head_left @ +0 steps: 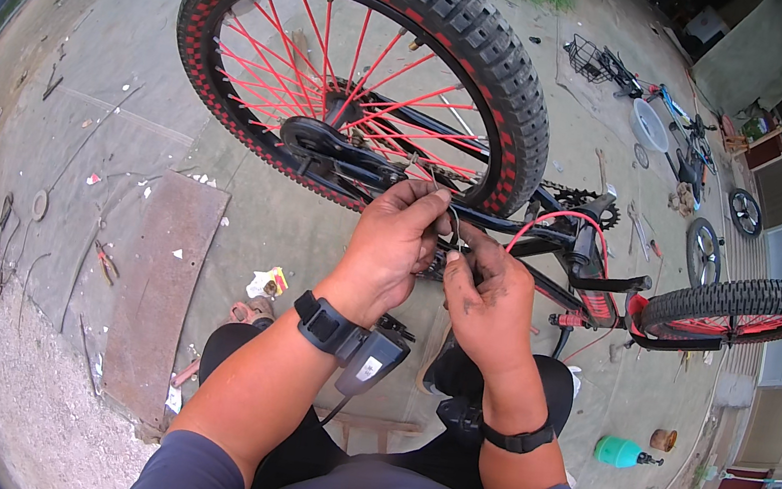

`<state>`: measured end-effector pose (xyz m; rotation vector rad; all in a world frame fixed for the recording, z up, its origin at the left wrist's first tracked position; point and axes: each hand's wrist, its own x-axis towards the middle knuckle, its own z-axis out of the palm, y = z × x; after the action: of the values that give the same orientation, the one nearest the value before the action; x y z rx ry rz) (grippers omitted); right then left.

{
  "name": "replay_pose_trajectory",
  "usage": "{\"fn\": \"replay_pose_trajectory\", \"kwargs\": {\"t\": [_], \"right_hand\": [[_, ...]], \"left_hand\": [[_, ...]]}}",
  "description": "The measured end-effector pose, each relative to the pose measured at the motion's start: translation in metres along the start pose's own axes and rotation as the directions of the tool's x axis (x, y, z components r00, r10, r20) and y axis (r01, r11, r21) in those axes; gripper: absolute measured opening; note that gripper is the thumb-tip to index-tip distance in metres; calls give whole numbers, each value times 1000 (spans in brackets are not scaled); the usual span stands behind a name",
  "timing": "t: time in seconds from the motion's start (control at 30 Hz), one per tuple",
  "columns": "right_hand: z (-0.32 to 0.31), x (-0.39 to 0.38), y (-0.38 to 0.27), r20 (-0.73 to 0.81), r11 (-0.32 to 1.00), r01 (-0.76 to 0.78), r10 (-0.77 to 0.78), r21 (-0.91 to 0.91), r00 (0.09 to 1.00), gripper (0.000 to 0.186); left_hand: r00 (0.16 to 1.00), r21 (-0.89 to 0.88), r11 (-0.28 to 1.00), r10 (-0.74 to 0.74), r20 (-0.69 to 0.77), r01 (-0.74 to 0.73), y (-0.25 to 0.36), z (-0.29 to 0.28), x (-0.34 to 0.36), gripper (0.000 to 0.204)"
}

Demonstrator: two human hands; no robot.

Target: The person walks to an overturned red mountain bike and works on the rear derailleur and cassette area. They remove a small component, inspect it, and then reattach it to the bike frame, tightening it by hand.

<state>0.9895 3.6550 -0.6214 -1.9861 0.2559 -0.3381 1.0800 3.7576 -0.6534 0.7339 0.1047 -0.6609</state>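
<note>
As the head view looks down, the left hand [394, 240] and the right hand [488, 305] each have thumb and fingertips closed on a thin, bent, dark-grey wire [457, 224]. The wire runs between them, in front of a black metal bicycle frame [503, 226] and near its red-spoked wheel [339, 103]. Orange-handled pliers [107, 264] lie well apart, leftward.
</note>
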Motion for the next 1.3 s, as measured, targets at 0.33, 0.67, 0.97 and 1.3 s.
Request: {"fn": "replay_pose_trajectory", "kwargs": {"t": [0.33, 0.67, 0.97, 1.3], "right_hand": [[-3, 12, 3, 16, 985, -24, 22, 171, 1000, 27], [-3, 36, 10, -128, 893, 318, -373, -318, 919, 19], [-14, 57, 1, -22, 736, 285, -376, -614, 926, 13], [-20, 58, 22, 78, 976, -29, 47, -215, 996, 20]], "left_hand": [[999, -106, 994, 12, -31, -15, -4, 1, 7, 11], [999, -88, 996, 26, -46, -30, -4, 4, 4, 14], [998, -11, 1000, 11, -59, -12, -7, 2, -1, 17], [995, 38, 999, 35, -98, -31, -3, -7, -7, 15]]}}
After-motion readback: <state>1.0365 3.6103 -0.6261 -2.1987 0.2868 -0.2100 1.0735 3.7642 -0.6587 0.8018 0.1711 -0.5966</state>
